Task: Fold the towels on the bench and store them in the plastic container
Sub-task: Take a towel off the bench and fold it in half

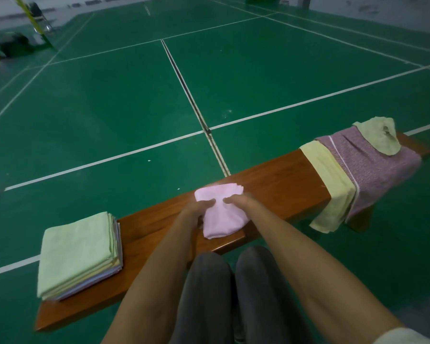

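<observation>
On the desk [271,184], left of the draped unfolded towels [368,167], the pink towel [224,217] lies crosswise (long axis toward the person). Both hands, left [196,209] and right [238,201], pinch its middle, equally near.

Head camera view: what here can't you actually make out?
- Plastic container: nowhere in the head view.
- Folded towel stack: lower towels' colours, covered by the pale green top towel.
- Dark heap far left on the court floor: blurred.
- Both hands' fingertips: sunk into the pink towel.
</observation>
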